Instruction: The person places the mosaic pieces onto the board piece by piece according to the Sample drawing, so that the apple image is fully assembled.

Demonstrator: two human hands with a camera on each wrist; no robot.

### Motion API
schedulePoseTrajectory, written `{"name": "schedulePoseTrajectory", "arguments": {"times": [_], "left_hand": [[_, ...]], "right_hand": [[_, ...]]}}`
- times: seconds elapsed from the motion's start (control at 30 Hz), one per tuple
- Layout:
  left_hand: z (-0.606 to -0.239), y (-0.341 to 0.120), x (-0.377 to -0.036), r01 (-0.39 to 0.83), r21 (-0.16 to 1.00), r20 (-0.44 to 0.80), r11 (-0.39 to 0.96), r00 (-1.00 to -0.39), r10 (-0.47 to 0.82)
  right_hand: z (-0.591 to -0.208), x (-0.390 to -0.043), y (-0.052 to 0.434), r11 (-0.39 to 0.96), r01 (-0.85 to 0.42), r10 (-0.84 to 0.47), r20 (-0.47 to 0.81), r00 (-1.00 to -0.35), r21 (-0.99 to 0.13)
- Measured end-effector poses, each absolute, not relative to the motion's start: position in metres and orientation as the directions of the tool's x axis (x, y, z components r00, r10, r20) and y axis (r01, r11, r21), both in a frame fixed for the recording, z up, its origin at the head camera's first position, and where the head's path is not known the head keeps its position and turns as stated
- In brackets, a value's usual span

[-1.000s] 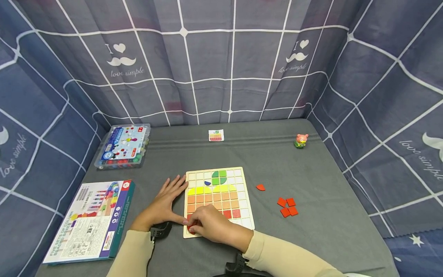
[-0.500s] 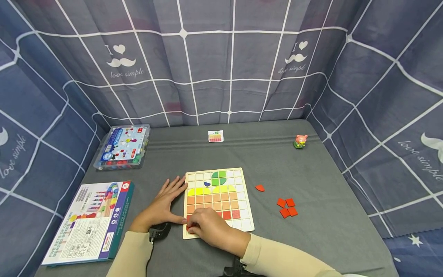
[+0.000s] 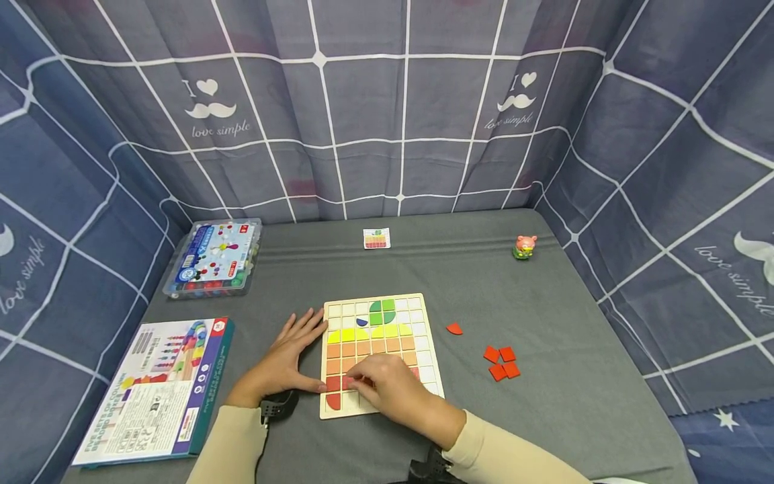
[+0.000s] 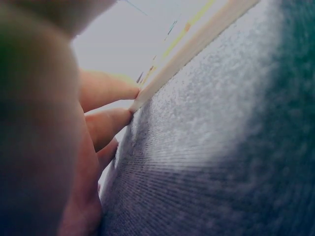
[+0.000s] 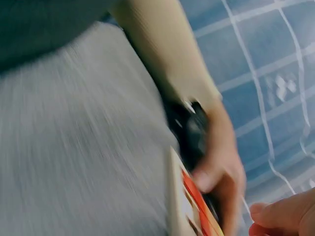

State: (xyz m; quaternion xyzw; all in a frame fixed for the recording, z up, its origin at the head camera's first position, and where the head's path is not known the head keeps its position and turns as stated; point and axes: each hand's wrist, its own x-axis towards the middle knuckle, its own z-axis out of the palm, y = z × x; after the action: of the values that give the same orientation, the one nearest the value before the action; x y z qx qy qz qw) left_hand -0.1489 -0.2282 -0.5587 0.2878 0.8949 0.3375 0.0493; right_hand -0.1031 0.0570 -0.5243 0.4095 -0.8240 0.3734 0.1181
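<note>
A square wooden grid board [image 3: 432, 363] lies on the grey cloth, filled with rows of orange, yellow and red pieces plus a green group near its top. In its lower left corner cell sits a red rounded piece [image 3: 333, 402]. My left hand [image 3: 284, 356] lies spread along the board's left side, fingertips and thumb at the edge; the left wrist view shows the fingertips against the wooden rim. Over the board's lower rows is my right hand [image 3: 393, 390], thumb and fingers bent loosely with no piece visible between them, hiding several cells. A blue half-round piece [image 3: 361, 323] lies in an upper cell.
Right of the board lie a red quarter-round piece [image 3: 455, 329] and several red square pieces [image 3: 502, 363]. A pattern card [image 3: 377, 238] and a pig figurine [image 3: 525, 247] are at the back. On the left are a clear plastic case [image 3: 214, 259] and a boxed set [image 3: 157, 390].
My right hand has come away from the lower left corner, moving right and slightly up, which uncovers the red rounded piece there. The left hand has stayed at the board's edge.
</note>
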Motion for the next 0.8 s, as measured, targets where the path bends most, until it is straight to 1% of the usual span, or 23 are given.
{"name": "schedulePoseTrajectory", "arguments": {"times": [0.17, 0.23, 0.37, 0.43, 0.57, 0.63, 0.7, 0.8], "left_hand": [[-0.557, -0.23, -0.15, 0.473, 0.636, 0.096, 0.61, -0.832, 0.546], [-0.557, -0.23, -0.15, 0.475, 0.635, 0.097, 0.61, -0.832, 0.547], [-0.556, -0.229, -0.149, 0.47, 0.643, 0.095, 0.605, -0.832, 0.546], [-0.557, -0.228, -0.149, 0.465, 0.65, 0.093, 0.6, -0.833, 0.545], [-0.56, -0.227, -0.148, 0.464, 0.65, 0.093, 0.602, -0.834, 0.543], [-0.56, -0.227, -0.148, 0.468, 0.646, 0.098, 0.604, -0.835, 0.542], [-0.559, -0.227, -0.147, 0.473, 0.643, 0.105, 0.603, -0.834, 0.542], [-0.558, -0.226, -0.148, 0.477, 0.64, 0.106, 0.603, -0.831, 0.545]], "right_hand": [[-0.525, -0.118, 0.093, 0.397, -0.71, -0.433, 0.564, -0.703, -0.581], [-0.527, -0.122, 0.106, 0.405, -0.7, -0.412, 0.567, -0.714, -0.588], [-0.532, -0.124, 0.129, 0.452, -0.692, -0.393, 0.57, -0.721, -0.563], [-0.534, -0.125, 0.144, 0.495, -0.66, -0.35, 0.565, -0.747, -0.565], [-0.535, -0.128, 0.183, 0.607, -0.533, -0.227, 0.514, -0.827, -0.589], [-0.534, -0.13, 0.206, 0.66, -0.477, -0.192, 0.484, -0.854, -0.58], [-0.534, -0.13, 0.229, 0.707, -0.438, -0.186, 0.452, -0.873, -0.556], [-0.534, -0.126, 0.262, 0.742, -0.425, -0.221, 0.41, -0.885, -0.518]]}}
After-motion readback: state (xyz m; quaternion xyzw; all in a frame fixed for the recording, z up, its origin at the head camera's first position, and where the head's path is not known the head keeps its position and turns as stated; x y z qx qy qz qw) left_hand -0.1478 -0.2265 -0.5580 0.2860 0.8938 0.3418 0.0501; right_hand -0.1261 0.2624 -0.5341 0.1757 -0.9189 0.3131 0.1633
